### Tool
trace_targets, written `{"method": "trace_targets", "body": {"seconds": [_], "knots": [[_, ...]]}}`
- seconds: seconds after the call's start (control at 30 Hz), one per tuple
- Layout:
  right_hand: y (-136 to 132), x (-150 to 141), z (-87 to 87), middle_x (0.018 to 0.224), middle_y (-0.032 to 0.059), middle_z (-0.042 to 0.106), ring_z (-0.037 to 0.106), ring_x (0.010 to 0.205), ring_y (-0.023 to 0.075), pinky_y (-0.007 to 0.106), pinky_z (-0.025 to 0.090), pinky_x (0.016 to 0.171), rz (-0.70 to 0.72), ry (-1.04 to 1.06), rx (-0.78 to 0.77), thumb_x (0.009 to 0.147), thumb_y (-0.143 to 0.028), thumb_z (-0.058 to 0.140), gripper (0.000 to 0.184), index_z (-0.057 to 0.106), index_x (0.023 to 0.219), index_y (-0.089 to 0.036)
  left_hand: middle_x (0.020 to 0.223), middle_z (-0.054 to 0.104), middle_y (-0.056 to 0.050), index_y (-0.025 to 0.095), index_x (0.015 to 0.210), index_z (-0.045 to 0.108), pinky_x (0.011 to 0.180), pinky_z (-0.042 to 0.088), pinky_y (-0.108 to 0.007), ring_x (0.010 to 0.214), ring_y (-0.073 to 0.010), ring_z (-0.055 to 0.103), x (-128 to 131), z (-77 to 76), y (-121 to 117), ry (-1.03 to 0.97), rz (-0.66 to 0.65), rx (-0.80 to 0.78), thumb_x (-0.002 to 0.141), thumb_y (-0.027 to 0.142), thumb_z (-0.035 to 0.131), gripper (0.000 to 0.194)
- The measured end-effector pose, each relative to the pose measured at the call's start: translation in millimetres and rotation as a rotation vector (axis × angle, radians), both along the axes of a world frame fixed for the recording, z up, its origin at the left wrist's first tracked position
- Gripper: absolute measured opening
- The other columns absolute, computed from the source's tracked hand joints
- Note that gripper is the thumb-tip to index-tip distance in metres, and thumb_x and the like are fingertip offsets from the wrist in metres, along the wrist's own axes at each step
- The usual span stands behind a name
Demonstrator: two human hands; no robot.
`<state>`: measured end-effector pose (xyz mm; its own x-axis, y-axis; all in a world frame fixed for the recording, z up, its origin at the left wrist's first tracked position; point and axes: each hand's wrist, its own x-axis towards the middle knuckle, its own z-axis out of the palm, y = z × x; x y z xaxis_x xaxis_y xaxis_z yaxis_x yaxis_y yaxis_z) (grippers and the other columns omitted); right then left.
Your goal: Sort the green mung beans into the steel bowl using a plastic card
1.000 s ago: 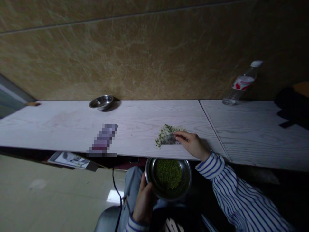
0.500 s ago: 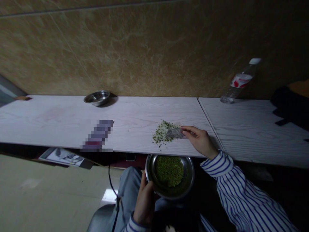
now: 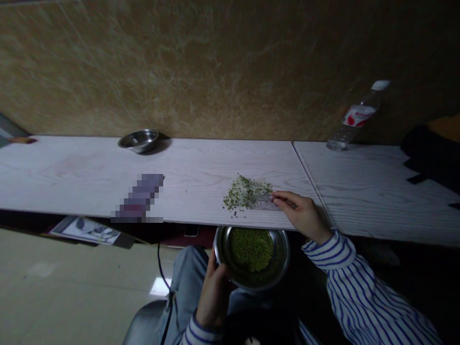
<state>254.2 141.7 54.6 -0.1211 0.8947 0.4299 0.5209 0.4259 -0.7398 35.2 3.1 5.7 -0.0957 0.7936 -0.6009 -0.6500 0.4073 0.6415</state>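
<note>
My left hand (image 3: pixel 214 290) grips the left rim of a steel bowl (image 3: pixel 283 261), thumb on the outside near the rim. Small green beans (image 3: pixel 251 249), which look like mung beans, cover the bottom of this bowl, held just below the table's front edge. Over the table, my right hand (image 3: pixel 302 213) pinches a thin, see-through plastic piece (image 3: pixel 264 203) between thumb and fingers; whether it is a bag or a sheet I cannot tell. It lies low over the right side of a loose heap of green and whitish bits (image 3: pixel 242 191) spread on the wood.
A smaller steel bowl (image 3: pixel 138 142) stands near the wall. A blurred-out flat object (image 3: pixel 140 196) lies left of the heap. At the right are a plastic bottle (image 3: pixel 357 117) and a dark item (image 3: pixel 431 153). A cable (image 3: pixel 163 268) hangs beside my leg.
My right hand has shifted slightly right and down, and the plastic piece now lies flatter, showing more of the heap. The left hand still holds the bowl. The whole view has shifted a little.
</note>
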Motion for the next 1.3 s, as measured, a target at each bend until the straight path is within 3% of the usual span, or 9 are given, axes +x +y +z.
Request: {"method": "trace_targets", "body": {"seconds": [0.37, 0.53, 0.67, 0.97, 1.17, 1.3], "knots": [[1, -31, 4.8, 0.103, 0.0037, 0.080, 0.076, 0.094, 0.0222, 0.037, 0.061, 0.088, 0.071, -0.061, 0.025, 0.090, -0.026, 0.059, 0.024, 0.078, 0.103, -0.026, 0.082, 0.066, 0.001, 0.034, 0.145, 0.044, 0.061, 0.044, -0.028, 0.066, -0.0172, 0.054, -1, -2.5, -4, -0.010, 0.023, -0.006, 0.065, 0.016, 0.066, 0.085], [-2, -30, 0.9, 0.104, 0.0043, 0.080, 0.075, 0.096, 0.0226, 0.037, 0.060, 0.088, 0.083, -0.061, 0.027, 0.091, -0.027, 0.060, 0.024, 0.078, 0.106, -0.026, 0.081, 0.066, 0.004, 0.034, 0.143, 0.046, 0.058, 0.041, -0.024, 0.063, -0.0141, 0.051, -4, 0.2, -4, -0.015, 0.056, 0.004, 0.064, 0.014, 0.066, 0.084], [-3, -29, -1.3, 0.104, 0.0048, 0.080, 0.075, 0.095, 0.0234, 0.038, 0.061, 0.085, 0.043, -0.059, 0.012, 0.090, -0.028, 0.060, 0.024, 0.078, 0.105, -0.026, 0.092, 0.070, 0.001, 0.032, 0.143, 0.046, 0.064, 0.045, -0.025, 0.075, -0.0171, 0.058, -6, -0.9, -3, -0.030, 0.055, 0.009, 0.066, 0.017, 0.068, 0.082], [-7, -33, -0.6, 0.100, 0.0051, 0.081, 0.076, 0.089, 0.0222, 0.036, 0.062, 0.081, 0.025, 0.002, -0.033, 0.088, -0.028, 0.061, 0.023, 0.078, 0.104, -0.025, 0.080, 0.068, 0.002, 0.028, 0.147, 0.044, 0.058, 0.044, -0.024, 0.064, -0.0142, 0.054, -6, 2.8, -3, -0.030, 0.079, 0.015, 0.064, 0.015, 0.069, 0.088], [-10, -37, -1.9, 0.101, 0.0057, 0.080, 0.076, 0.090, 0.0221, 0.035, 0.062, 0.080, 0.053, 0.000, -0.048, 0.089, -0.028, 0.061, 0.024, 0.078, 0.105, -0.024, 0.090, 0.070, 0.000, 0.028, 0.145, 0.046, 0.059, 0.046, -0.025, 0.067, -0.0151, 0.057, -6, 3.9, -2, -0.007, 0.087, 0.017, 0.064, 0.017, 0.069, 0.085], [-14, -39, -1.5, 0.100, 0.0057, 0.081, 0.076, 0.089, 0.0220, 0.035, 0.062, 0.079, 0.053, 0.001, -0.067, 0.089, -0.027, 0.061, 0.024, 0.078, 0.106, -0.024, 0.085, 0.069, 0.002, 0.028, 0.143, 0.048, 0.059, 0.044, -0.024, 0.065, -0.0139, 0.056, -6, 4.4, -2, -0.021, 0.085, 0.020, 0.065, 0.016, 0.069, 0.082]]}}
